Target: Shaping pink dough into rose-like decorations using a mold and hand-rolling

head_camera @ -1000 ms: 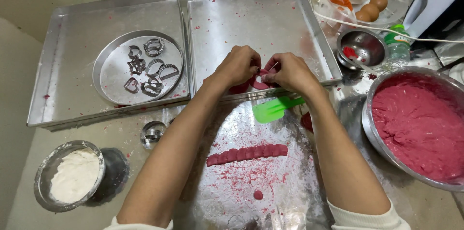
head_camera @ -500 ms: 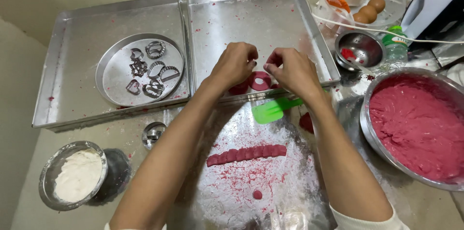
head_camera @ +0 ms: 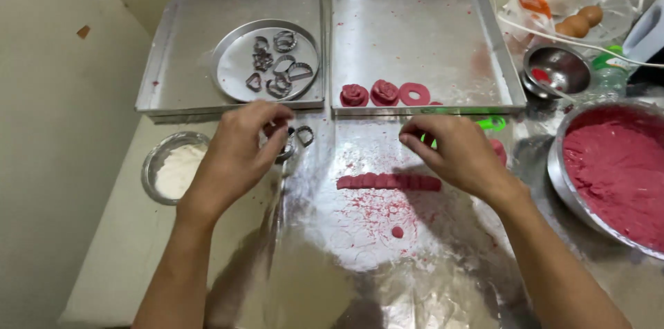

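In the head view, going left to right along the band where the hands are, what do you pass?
Bowl of white flour → left hand → row of pink dough slices → right hand → big bowl of pink dough.

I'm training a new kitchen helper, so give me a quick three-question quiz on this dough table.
1. True or false: the shaped pink pieces sit in the right tray.
2. Which lies between the hands? A) a strip of pink dough B) a rolling pin C) an egg
3. What does the small bowl by the left hand hold?

Key: 1 true; 2 A; 3 white flour.
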